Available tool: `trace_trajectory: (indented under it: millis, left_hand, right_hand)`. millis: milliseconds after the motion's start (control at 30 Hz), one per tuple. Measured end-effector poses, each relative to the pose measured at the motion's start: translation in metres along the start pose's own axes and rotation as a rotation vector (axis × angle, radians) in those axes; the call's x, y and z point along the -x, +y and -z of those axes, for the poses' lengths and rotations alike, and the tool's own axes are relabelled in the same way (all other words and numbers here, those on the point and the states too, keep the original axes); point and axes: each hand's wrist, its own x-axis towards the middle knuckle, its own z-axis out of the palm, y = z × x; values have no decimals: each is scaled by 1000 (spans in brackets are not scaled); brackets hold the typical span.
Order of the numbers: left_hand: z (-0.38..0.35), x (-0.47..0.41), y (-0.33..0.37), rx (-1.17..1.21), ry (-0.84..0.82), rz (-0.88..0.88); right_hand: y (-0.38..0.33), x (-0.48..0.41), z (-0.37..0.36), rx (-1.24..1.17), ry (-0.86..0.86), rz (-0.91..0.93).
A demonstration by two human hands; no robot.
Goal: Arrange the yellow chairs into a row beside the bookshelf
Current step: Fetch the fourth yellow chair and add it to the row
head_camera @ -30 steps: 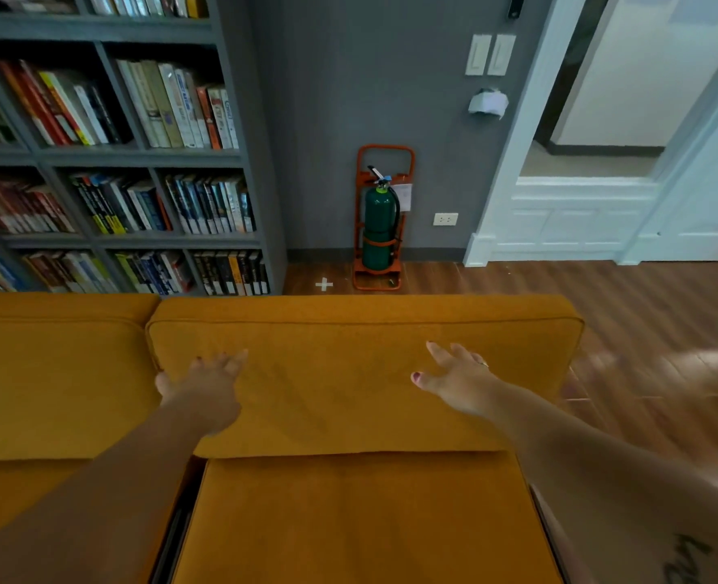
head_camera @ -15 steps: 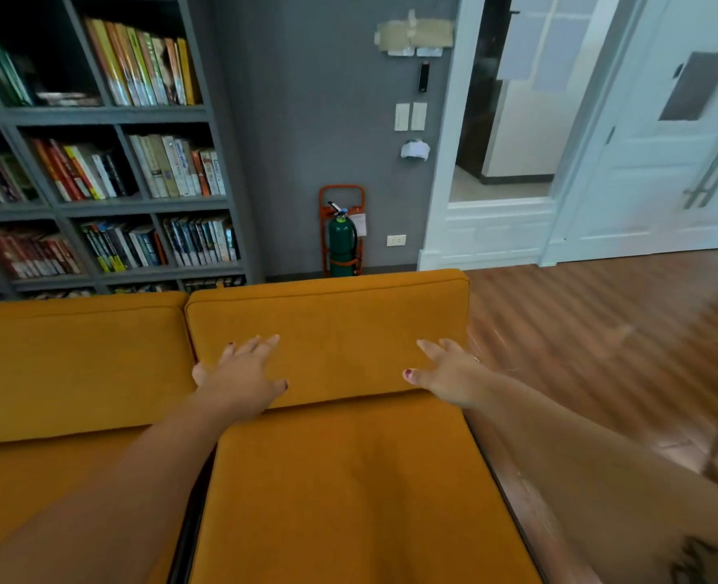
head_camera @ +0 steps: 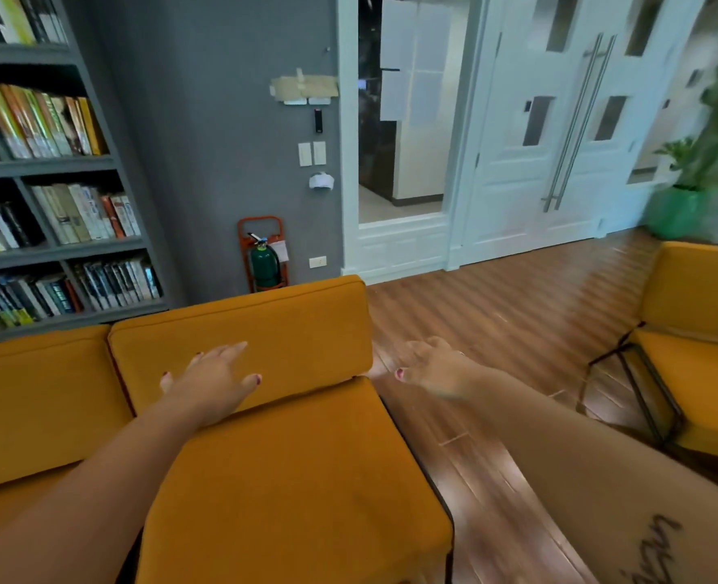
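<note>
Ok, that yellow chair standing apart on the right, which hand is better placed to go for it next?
Probably the right hand: it is open over the floor, on the side of the lone chair. The left hand is over the backrest of the row's end chair, farther away.

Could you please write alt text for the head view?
A person's open left hand hovers at the backrest of a yellow chair standing beside a second yellow chair by a bookshelf, the open right hand past its right edge. A third yellow chair stands apart on the right.
</note>
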Motion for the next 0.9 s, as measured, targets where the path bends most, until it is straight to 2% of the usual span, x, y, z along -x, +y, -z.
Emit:
trace_trajectory:
  millis: [200, 367, 633, 900]
  left_hand:
    - [-7, 28, 73, 9, 29, -56]
    - [-26, 57, 169, 54, 38, -125]
    - [-80, 107, 345, 124, -19, -278]
    - [-124, 129, 448, 91, -105, -282]
  right_hand:
    - [72, 47, 28, 17, 65, -29]
    - [160, 98, 59, 15, 121, -61]
    - [325, 168, 112, 5, 139, -128]
    - [427, 199, 140, -58, 171, -156]
